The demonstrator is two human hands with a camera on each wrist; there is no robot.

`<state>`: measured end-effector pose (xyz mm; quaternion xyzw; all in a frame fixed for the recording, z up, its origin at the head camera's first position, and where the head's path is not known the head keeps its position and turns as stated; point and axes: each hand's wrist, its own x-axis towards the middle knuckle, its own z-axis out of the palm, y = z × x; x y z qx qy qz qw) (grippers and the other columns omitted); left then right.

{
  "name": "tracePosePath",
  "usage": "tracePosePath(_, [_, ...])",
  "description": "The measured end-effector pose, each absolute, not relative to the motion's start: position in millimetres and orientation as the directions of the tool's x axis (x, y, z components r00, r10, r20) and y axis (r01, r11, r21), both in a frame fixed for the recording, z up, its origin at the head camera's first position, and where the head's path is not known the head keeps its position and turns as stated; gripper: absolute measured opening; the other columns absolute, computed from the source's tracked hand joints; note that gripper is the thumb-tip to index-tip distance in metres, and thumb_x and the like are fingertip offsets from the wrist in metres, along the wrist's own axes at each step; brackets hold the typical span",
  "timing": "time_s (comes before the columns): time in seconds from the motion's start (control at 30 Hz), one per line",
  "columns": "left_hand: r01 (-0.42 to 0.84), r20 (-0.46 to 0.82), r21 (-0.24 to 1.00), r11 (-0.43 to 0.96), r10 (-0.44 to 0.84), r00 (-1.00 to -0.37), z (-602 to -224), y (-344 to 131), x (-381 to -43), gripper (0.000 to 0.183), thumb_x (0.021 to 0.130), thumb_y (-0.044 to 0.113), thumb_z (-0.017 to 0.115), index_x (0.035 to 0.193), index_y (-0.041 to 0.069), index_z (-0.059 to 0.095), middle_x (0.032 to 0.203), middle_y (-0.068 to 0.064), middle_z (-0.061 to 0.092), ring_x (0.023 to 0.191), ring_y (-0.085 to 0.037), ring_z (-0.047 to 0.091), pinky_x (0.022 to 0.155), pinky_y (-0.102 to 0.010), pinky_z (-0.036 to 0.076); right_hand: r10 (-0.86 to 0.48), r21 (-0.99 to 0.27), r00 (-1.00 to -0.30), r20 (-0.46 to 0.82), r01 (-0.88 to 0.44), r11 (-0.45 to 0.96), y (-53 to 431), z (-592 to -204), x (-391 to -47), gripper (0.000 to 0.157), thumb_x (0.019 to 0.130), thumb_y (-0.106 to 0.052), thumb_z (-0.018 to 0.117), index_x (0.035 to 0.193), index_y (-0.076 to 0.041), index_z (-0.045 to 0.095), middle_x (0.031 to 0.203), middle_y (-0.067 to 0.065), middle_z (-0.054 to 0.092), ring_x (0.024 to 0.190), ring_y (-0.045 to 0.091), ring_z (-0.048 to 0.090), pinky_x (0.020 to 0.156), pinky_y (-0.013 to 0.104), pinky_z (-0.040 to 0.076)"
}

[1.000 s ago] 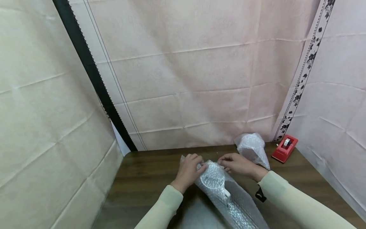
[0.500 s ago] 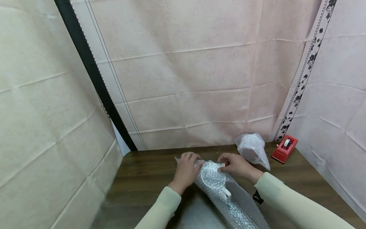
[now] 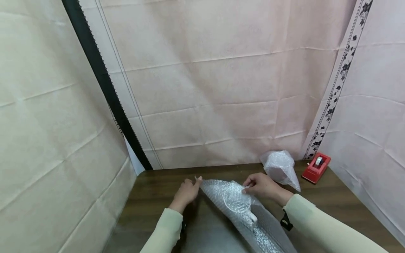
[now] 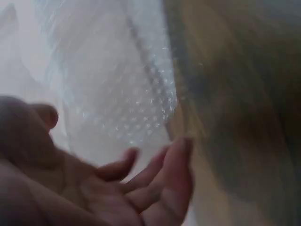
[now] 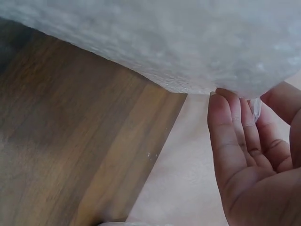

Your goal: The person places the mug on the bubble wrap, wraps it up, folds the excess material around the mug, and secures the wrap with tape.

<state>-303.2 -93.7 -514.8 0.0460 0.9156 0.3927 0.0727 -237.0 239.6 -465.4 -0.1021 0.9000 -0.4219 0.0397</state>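
Note:
A sheet of bubble wrap (image 3: pixel 218 195) lies folded over a round, white-rimmed object (image 3: pixel 237 200) on the table; a small white stub (image 3: pixel 253 217) of it sticks out. What the object is cannot be told through the wrap. My left hand (image 3: pixel 185 193) is at the wrap's far left corner. In the left wrist view its thumb and fingers stand apart, loosely bent, beside the bubbled corner (image 4: pixel 136 117), blurred. My right hand (image 3: pixel 265 188) pinches the wrap's edge near the round rim. A small clear strip (image 5: pixel 255 109) shows between its fingers in the right wrist view.
A red tape dispenser (image 3: pixel 316 168) stands at the table's back right corner. Left of it sits another bubble-wrapped bundle (image 3: pixel 280 167), just behind my right hand. Pale cloth walls (image 3: pixel 202 88) enclose the wooden table (image 3: pixel 152 196) at the back and both sides.
My left hand has moved left, from beside the round object out to the wrap's corner, and the wrap's far left part is spread wider. The right hand stays at the wrap's edge.

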Motion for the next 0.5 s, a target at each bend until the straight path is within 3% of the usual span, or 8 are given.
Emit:
tracePosePath(0.13, [-0.109, -0.286, 0.819, 0.563, 0.236, -0.929, -512.9, -101.1, -311.0, 0.113, 0.110, 0.087, 0.032, 0.166, -0.011, 0.044, 0.141, -0.033, 0.069, 0.111, -0.043, 0.073, 0.090, -0.055, 0.066, -0.217, -0.768, -0.976, 0.025, -0.157, 0.621, 240.6, -464.8, -234.5, 0.015, 0.097, -0.014, 0.090, 0.105, -0.005, 0.082, 0.095, 0.006, 0.080, 0.081, 0.015, 0.067, 0.068, 0.029, 0.056])
tracePosePath(0.23, [-0.166, -0.335, 0.857, 0.489, 0.282, -0.899, -513.6, -101.4, -317.7, 0.114, 0.108, 0.089, 0.033, 0.171, -0.006, 0.040, 0.138, -0.030, 0.073, 0.108, -0.041, 0.076, 0.085, -0.049, 0.069, -0.212, -0.768, -0.977, 0.017, -0.148, 0.623, 241.5, -463.1, -232.7, 0.015, 0.097, -0.015, 0.090, 0.105, -0.006, 0.082, 0.096, 0.005, 0.080, 0.081, 0.015, 0.067, 0.068, 0.030, 0.056])
tracePosePath(0.33, [-0.195, -0.345, 0.881, 0.431, 0.302, -0.889, -515.0, -99.6, -322.5, 0.104, 0.112, 0.082, 0.036, 0.170, -0.004, 0.043, 0.132, -0.030, 0.075, 0.105, -0.040, 0.078, 0.079, -0.044, 0.069, -0.216, -0.767, -0.976, 0.011, -0.146, 0.624, 241.8, -462.0, -232.5, 0.014, 0.097, -0.015, 0.091, 0.104, -0.007, 0.083, 0.094, 0.005, 0.079, 0.080, 0.015, 0.067, 0.067, 0.030, 0.056])
tracePosePath(0.5, [-0.213, -0.313, 0.922, 0.325, 0.300, -0.901, -517.6, -96.1, -327.6, 0.071, 0.116, 0.052, 0.046, 0.153, -0.008, 0.056, 0.120, -0.024, 0.077, 0.103, -0.034, 0.082, 0.079, -0.043, 0.071, -0.251, -0.748, -0.968, 0.027, -0.186, 0.637, 241.0, -462.8, -235.4, 0.012, 0.096, -0.015, 0.091, 0.100, -0.007, 0.083, 0.089, 0.005, 0.079, 0.075, 0.013, 0.063, 0.065, 0.028, 0.054])
